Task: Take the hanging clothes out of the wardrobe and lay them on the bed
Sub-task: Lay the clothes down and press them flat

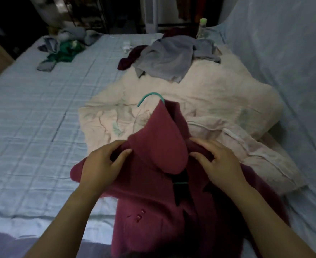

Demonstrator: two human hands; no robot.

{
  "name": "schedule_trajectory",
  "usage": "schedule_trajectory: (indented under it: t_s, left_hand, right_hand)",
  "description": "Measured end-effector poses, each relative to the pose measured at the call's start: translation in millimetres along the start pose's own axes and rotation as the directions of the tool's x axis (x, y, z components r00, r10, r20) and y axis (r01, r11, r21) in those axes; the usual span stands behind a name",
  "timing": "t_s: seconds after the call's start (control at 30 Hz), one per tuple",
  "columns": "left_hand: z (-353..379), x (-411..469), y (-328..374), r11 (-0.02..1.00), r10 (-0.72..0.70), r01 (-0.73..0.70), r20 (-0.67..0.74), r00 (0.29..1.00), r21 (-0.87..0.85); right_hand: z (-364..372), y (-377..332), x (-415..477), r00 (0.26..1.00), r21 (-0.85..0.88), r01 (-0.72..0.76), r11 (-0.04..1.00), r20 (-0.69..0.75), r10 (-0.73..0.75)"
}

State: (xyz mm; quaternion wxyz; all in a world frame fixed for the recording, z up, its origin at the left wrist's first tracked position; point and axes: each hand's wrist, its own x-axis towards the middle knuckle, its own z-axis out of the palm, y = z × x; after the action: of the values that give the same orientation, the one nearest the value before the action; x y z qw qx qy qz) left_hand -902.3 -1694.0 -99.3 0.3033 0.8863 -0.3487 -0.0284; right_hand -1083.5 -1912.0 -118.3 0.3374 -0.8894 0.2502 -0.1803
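Although a heap of green and grey clothes (64, 51) sits at the far left corner of the bed (23, 118), the flat blue sheet nearer by looks the better place for this step. The left hand (101, 164) pinches one shoulder of the red coat (159, 151), thumb on top and fingers curled under the cloth. The coat lies lengthwise toward the person, collar raised, with the green hanger (149, 95) inside it and the hook pointing away. The right hand (220, 162) grips the other shoulder, fingers bent over the fabric. Beyond and to the right, the coat overlaps a rumpled cream quilt (228, 101), which carries a grey garment (170, 58) farther back. To lay it well, it seems wise to draw both shoulders apart evenly, slide the coat leftward off the quilt, and smooth it flat before letting go.
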Motion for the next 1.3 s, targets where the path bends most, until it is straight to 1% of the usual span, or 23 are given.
schedule_trajectory:
  t_s: [0.13, 0.27, 0.37, 0.5, 0.63, 0.73, 0.83, 1.0, 1.03, 1.13, 1.3]
  left_hand:
    - [-63.0, -66.6, -66.3, 0.989, -0.142, 0.139, -0.058, 0.988, -0.051]
    - [-127.3, -153.2, -141.5, 0.940, -0.328, 0.309, -0.129, 0.936, -0.148]
    - [-173.5, -221.3, -198.1, 0.883, -0.460, 0.424, -0.201, 0.865, -0.201]
    - [-230.8, -296.1, -263.2, 0.813, -0.583, 0.532, -0.303, 0.754, -0.237]
    - [-274.2, -352.1, -318.3, 0.760, -0.642, 0.609, -0.410, 0.647, -0.228]
    - [-300.4, -382.8, -361.3, 0.714, -0.678, 0.663, -0.458, 0.574, -0.225]
    - [-332.7, -400.3, -409.5, 0.684, -0.683, 0.699, -0.518, 0.515, -0.208]
    - [-406.2, -407.7, -508.3, 0.645, -0.688, 0.736, -0.573, 0.445, -0.204]
    - [-422.3, -406.6, -528.8, 0.630, -0.694, 0.747, -0.586, 0.418, -0.213]
    - [-471.1, -401.7, -588.3, 0.551, -0.709, 0.802, -0.637, 0.303, -0.233]
    - [-548.2, -397.0, -680.2, 0.431, -0.667, 0.870, -0.734, 0.128, -0.239]
  right_hand:
    - [57.6, -79.1, -16.2, 0.988, -0.024, 0.149, 0.988, 0.053, -0.148]
    - [132.1, -170.4, -41.2, 0.947, 0.006, 0.294, 0.956, 0.134, -0.292]
    - [194.8, -238.4, -60.7, 0.887, 0.053, 0.409, 0.911, 0.211, -0.411]
    - [267.9, -323.6, -85.4, 0.798, 0.130, 0.516, 0.847, 0.285, -0.530]
    - [336.4, -403.6, -96.2, 0.686, 0.231, 0.606, 0.761, 0.332, -0.647]
    - [392.2, -451.5, -99.6, 0.611, 0.325, 0.615, 0.718, 0.378, -0.695]
    - [453.4, -495.1, -99.6, 0.565, 0.407, 0.589, 0.698, 0.409, -0.716]
    - [567.9, -588.0, -83.7, 0.495, 0.502, 0.561, 0.658, 0.434, -0.753]
    - [591.9, -610.0, -79.0, 0.474, 0.518, 0.559, 0.648, 0.441, -0.762]
    - [657.0, -679.8, -65.3, 0.415, 0.575, 0.538, 0.616, 0.455, -0.788]
    - [751.0, -787.3, -52.7, 0.359, 0.624, 0.533, 0.571, 0.445, -0.821]
